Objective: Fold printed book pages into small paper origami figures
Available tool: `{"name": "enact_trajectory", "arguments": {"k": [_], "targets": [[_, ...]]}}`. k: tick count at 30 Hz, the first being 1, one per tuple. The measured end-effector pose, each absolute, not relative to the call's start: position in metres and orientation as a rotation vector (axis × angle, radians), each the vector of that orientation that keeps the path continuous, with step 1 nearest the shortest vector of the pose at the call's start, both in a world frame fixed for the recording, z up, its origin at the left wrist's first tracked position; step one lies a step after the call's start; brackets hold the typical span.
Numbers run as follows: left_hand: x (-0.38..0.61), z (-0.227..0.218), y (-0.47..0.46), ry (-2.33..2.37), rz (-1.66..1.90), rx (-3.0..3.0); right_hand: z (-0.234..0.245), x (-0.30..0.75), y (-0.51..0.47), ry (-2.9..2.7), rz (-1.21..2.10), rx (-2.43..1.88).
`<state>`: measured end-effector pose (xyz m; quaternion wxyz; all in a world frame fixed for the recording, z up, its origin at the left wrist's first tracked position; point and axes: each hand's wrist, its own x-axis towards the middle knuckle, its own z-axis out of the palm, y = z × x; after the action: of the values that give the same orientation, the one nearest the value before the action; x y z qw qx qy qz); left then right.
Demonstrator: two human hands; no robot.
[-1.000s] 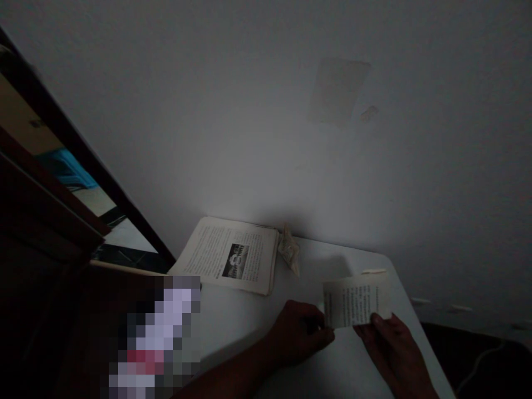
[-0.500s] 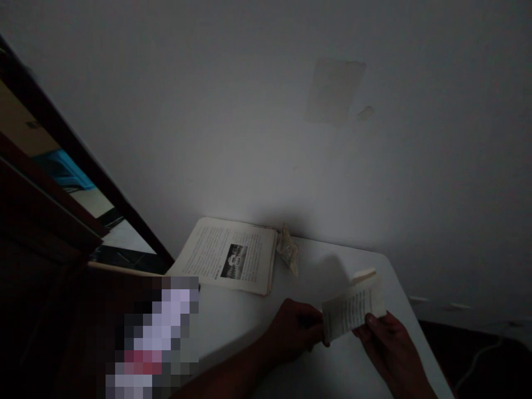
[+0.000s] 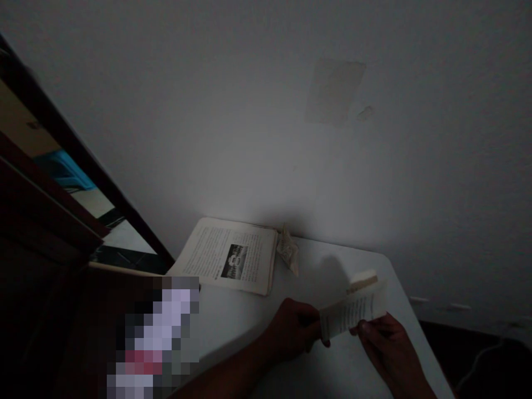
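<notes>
Between my two hands is a folded sheet of printed paper (image 3: 353,313), held above the table's right part. My left hand (image 3: 297,330) pinches its left edge, the fingertips partly hidden by the paper. At the lower right edge, my right hand (image 3: 384,338) grips it with the thumb in front. A folded flap stands up behind the sheet's top. Farther back, near the wall, lies a small folded paper shape (image 3: 287,252), pointed at its ends. Just left of that rests an open-faced book (image 3: 199,260) with printed text and a dark picture.
The white table (image 3: 233,327) stands against a grey wall (image 3: 208,111) with a pale patch (image 3: 334,91). On the left a dark-framed mirror (image 3: 95,172) leans by the table. A pixelated area covers the lower left. Right of the table the floor is dark.
The folded paper has tilted, so its printed face looks narrower and its back flap shows more. My right thumb has shifted slightly left and down. My left hand has barely moved.
</notes>
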<state>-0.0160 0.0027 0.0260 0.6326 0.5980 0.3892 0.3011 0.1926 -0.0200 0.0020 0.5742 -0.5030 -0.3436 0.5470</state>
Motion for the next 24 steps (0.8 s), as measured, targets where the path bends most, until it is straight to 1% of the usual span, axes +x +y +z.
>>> {"name": "enact_trajectory", "arguments": {"k": [4, 9, 11, 13, 15, 19, 24], "targets": [[-0.019, 0.028, 0.005, 0.891, 0.691, 1.403, 0.0, 0.193, -0.022, -0.842, 1.265, -1.137], [-0.022, 0.021, 0.011, 0.994, 0.728, 1.518, 0.004, 0.191, -0.02, -0.726, 1.213, -1.066], [-0.023, 0.019, 0.013, 1.037, 0.747, 1.642, 0.006, 0.192, -0.017, -0.703, 1.15, -1.064], [-0.023, 0.018, 0.014, 1.069, 0.749, 1.761, 0.008, 0.195, -0.016, -0.759, 1.0, -1.05], [-0.023, 0.018, 0.014, 1.119, 0.752, 1.874, 0.01, 0.2, -0.018, -0.912, 0.794, -1.091], [-0.023, 0.018, 0.015, 1.277, 0.701, 2.044, 0.021, 0.208, -0.03, -1.431, 0.444, -1.329], [-0.023, 0.018, 0.015, 1.378, 0.593, 2.112, 0.031, 0.206, -0.039, -2.118, 0.209, -1.178]]}}
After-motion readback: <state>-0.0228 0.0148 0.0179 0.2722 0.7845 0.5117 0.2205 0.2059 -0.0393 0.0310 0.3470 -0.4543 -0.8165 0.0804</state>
